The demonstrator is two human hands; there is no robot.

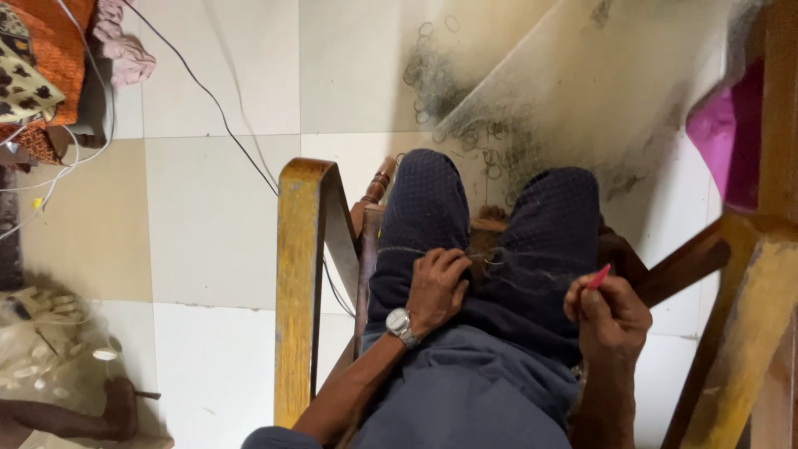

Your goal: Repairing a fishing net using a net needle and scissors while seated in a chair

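Seated on a wooden chair [303,274], the person's left hand [436,287] pinches fine fishing net [582,91] on the lap, the right hand [611,320] grips a pink netting needle [598,276]; mending looks mid-way, much mesh beyond the knees.

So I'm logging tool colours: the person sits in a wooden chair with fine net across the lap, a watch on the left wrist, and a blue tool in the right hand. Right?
Not quite. The tool in the right hand is pink, not blue, as the head view shows. The rest holds: wooden chair, fine net across the lap, watch on the left wrist.
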